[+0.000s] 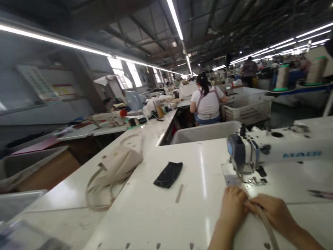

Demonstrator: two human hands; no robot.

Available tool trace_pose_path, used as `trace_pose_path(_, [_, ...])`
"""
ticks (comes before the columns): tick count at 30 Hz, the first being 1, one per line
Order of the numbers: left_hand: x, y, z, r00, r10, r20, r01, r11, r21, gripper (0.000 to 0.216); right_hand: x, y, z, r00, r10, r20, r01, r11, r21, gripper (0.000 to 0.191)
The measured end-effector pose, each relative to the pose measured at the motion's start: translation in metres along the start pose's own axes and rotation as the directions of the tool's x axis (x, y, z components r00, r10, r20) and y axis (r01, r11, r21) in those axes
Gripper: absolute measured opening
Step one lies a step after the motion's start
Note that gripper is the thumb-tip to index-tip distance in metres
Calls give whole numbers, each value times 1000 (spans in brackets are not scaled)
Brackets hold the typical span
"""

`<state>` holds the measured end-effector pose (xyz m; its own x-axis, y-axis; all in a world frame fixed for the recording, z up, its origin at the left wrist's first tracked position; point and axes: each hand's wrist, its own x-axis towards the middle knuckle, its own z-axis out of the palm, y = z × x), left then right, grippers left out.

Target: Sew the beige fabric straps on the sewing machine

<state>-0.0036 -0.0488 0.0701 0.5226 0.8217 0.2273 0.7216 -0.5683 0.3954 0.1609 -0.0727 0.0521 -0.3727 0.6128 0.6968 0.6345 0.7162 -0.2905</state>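
Observation:
My left hand [232,207] and my right hand [273,211] lie close together on the white sewing table [169,215], both closed on a narrow beige strap [270,233] that runs back toward me. They sit just in front of the needle and presser foot [252,179] of a white sewing machine [289,148]. A small black piece of fabric [168,174] lies on the table to the left of my hands, apart from them.
A beige handbag with looped handles [114,169] rests on the left bench. Red-handled snips [332,195] lie at the right. White bins [207,132] stand beyond the table. A person in a white shirt [207,101] sits ahead, back turned.

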Motion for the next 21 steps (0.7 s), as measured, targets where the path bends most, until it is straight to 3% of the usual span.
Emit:
trace_pose_path(5, [10, 4, -17, 997, 75, -32, -75, 997, 2, 15, 12, 5, -6, 996, 86, 18, -86, 996, -33, 27])
trace_pose_path(21, [16, 4, -16, 993, 104, -61, -103, 995, 17, 23, 16, 4, -12, 986, 149, 74, -149, 989, -11, 26])
